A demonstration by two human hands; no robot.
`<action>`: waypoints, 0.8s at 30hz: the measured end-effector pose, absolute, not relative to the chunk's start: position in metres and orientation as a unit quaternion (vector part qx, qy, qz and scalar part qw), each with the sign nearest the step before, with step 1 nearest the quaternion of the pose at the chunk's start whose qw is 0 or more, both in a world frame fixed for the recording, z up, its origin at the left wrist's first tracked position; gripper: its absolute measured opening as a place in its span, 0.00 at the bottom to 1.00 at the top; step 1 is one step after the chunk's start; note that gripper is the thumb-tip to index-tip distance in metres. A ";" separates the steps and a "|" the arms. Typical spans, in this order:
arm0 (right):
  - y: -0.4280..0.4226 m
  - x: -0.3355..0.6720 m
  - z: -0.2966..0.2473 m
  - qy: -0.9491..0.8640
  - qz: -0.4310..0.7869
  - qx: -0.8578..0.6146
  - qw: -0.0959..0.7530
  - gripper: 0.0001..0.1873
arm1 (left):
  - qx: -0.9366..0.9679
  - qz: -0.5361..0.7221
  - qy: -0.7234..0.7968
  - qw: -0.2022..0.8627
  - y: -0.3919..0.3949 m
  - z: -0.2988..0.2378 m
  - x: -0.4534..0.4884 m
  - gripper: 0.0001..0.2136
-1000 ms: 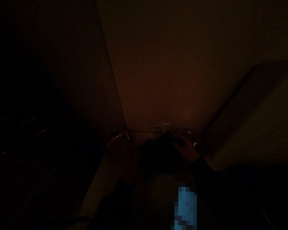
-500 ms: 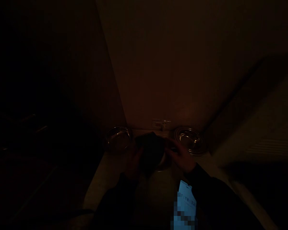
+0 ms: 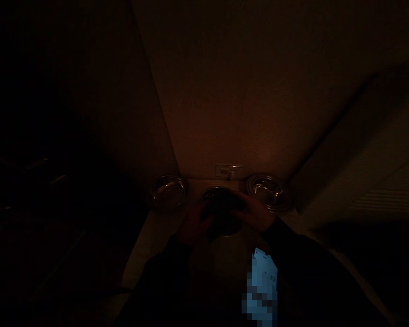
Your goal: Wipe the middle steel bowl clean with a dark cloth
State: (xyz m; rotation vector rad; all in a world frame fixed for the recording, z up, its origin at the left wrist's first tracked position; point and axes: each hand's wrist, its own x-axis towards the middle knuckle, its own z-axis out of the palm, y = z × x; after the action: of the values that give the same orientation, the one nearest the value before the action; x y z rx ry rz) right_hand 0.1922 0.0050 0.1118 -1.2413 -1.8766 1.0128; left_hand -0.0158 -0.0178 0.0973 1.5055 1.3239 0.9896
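The light is very dim. Between my two hands is a dark, cloth-like piece (image 3: pixel 223 206), bunched up, its exact kind lost in the dark. My left hand (image 3: pixel 195 223) is closed on its left side, and my right hand (image 3: pixel 257 213) grips its right side with bent fingers. Beneath and behind it sits a shiny metal bowl (image 3: pixel 209 190), of which mostly the far rim shows. Hands and cloth cover the rest of that bowl; its contents cannot be made out.
A metal bowl (image 3: pixel 168 178) stands at the table's back left, and more nested metal dishes (image 3: pixel 268 179) at the back right. A wall socket (image 3: pixel 228 170) is behind. A lit phone (image 3: pixel 265 277) lies near my right forearm on the pale tabletop (image 3: pixel 141 247).
The dark cloth-like piece was spread flatter and tilted, with corners showing; now it is bunched lower between both hands. The middle bowl's far rim has come into view. My view has shifted slightly.
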 end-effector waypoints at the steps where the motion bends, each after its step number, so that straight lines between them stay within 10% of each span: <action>1: 0.005 0.194 0.113 -0.726 0.374 -0.480 0.321 0.28 | 0.614 0.395 0.532 0.429 -0.017 0.098 -0.017 0.18; 5: 0.003 0.199 0.124 -0.755 0.310 -0.495 0.297 0.18 | 0.647 0.383 0.515 0.412 -0.014 0.107 -0.018 0.13; 13: 0.007 0.184 0.122 -0.812 0.279 -0.478 0.185 0.33 | 0.678 0.394 0.474 0.400 -0.007 0.123 -0.015 0.14; 24: 0.018 0.209 0.081 -0.677 0.300 -0.583 0.335 0.27 | 0.391 0.435 0.649 0.487 0.009 0.034 -0.042 0.16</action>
State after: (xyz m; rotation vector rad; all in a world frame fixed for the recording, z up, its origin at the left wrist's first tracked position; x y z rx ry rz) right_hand 0.2094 0.0182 0.0814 -1.5212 -1.7663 0.7816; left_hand -0.0422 0.0086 0.0341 0.9519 1.5780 1.0576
